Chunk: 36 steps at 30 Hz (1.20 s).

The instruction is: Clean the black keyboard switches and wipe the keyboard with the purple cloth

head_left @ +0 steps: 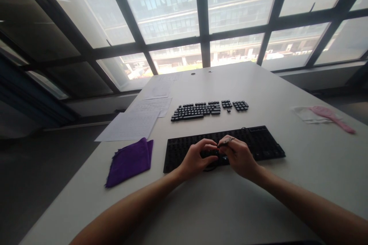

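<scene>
A black keyboard (184,149) lies crosswise in front of me, its keycaps off over most of what shows. Curved over its middle is my left hand (198,157), thumb and fingers apart, with the fingertips close to those of my right hand. My right hand (237,157) is closed around a small, slim tool (227,142), partly dark and partly metallic; its exact kind is unclear. A tiny red-orange spot shows between the fingertips of both hands. Behind the keyboard, loose black keycaps (195,111) stand grouped in keyboard order. My fingers hide part of the keyboard's middle.
A folded purple cloth (129,162) lies left of the keyboard. Paper sheets (126,124) lie along the table's left edge. On the right, a pink brush-like object (330,115) rests on a white tissue (307,116). The white table (230,203) reaches toward large windows.
</scene>
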Tool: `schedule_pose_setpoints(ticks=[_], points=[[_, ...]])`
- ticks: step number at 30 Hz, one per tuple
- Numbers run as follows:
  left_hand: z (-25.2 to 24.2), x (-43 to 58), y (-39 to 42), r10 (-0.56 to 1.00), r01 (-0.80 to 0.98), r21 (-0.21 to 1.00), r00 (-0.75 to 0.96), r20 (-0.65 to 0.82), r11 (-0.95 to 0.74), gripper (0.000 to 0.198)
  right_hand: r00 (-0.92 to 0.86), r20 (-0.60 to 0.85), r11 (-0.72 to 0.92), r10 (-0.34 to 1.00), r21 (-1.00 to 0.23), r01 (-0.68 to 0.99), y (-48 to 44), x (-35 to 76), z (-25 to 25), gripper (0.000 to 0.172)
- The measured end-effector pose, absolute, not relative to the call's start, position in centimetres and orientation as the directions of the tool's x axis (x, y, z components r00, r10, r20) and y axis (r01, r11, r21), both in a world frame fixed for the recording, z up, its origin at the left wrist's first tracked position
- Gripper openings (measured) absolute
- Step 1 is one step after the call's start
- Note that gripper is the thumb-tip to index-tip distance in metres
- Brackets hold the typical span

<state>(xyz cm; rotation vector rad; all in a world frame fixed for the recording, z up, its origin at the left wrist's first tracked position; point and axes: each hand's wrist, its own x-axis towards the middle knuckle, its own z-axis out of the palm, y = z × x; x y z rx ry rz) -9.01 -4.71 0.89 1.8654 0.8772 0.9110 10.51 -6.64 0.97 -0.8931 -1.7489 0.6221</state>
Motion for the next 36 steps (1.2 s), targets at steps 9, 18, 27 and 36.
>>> schedule_pose_setpoints(ticks=[9,18,27,36], points=[[0.4,-8.8,-4.9,0.721,0.33,0.684,0.552,0.419,-0.65,0.033,-0.022,0.292,0.292,0.956,-0.947,0.134,-6.3,10.2,0.0,0.026],[0.6,-8.9,-5.0,0.643,0.232,0.645,0.558,0.525,-0.728,0.016,-0.02,0.273,0.272,0.962,-0.951,0.146,-6.2,10.3,0.0,0.024],[2.6,-10.9,-1.0,0.857,0.456,0.73,0.344,0.382,-0.509,0.011,-0.008,0.247,0.247,0.969,-0.967,0.056,-6.0,10.5,-0.3,0.022],[3.1,-10.6,1.6,0.838,0.611,0.573,0.408,0.364,-0.546,0.013,-0.018,0.249,0.249,0.968,-0.967,0.06,-5.8,10.7,-0.1,0.02]])
